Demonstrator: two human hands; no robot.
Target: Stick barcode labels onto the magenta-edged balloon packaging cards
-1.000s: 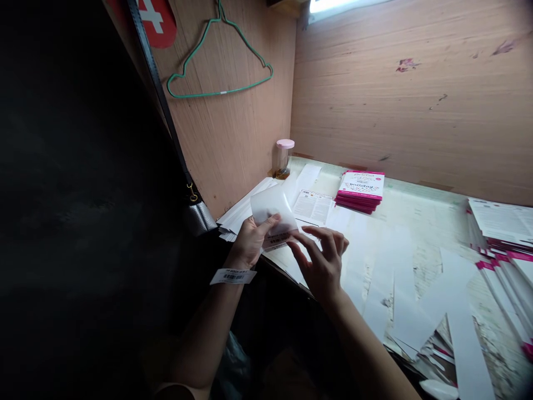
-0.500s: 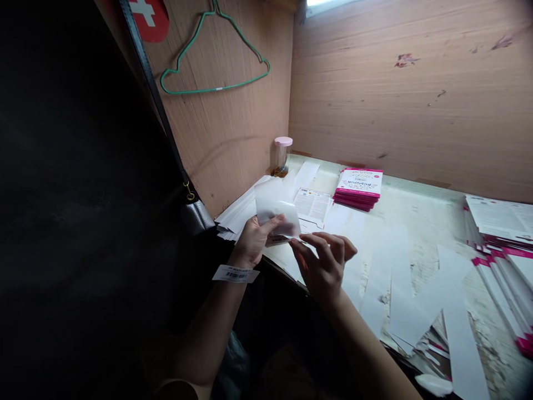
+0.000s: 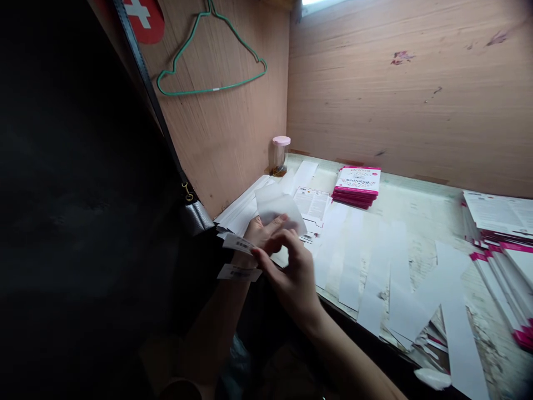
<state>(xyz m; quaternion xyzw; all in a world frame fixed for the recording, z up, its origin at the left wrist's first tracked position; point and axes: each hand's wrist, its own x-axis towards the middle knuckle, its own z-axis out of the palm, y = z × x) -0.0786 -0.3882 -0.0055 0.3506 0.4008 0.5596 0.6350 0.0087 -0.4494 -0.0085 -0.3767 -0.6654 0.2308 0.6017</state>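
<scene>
My left hand grips a translucent white sheet, thumb on top. One barcode label is stuck across my left wrist. Between the thumb and fingers of my right hand is a second barcode label, held just above the wrist one, over my left forearm. Behind the sheet a printed card lies on the table, beside a fan of white papers.
A pink-lidded jar stands in the corner. Pink-edged packets are stacked at the back, more at the right. White strips cover the table front. A green hanger and a silver bag hang left.
My right hand has moved left from the sheet's lower edge to my left wrist, with a barcode label now in its fingers. The sheet in my left hand has tilted slightly.
</scene>
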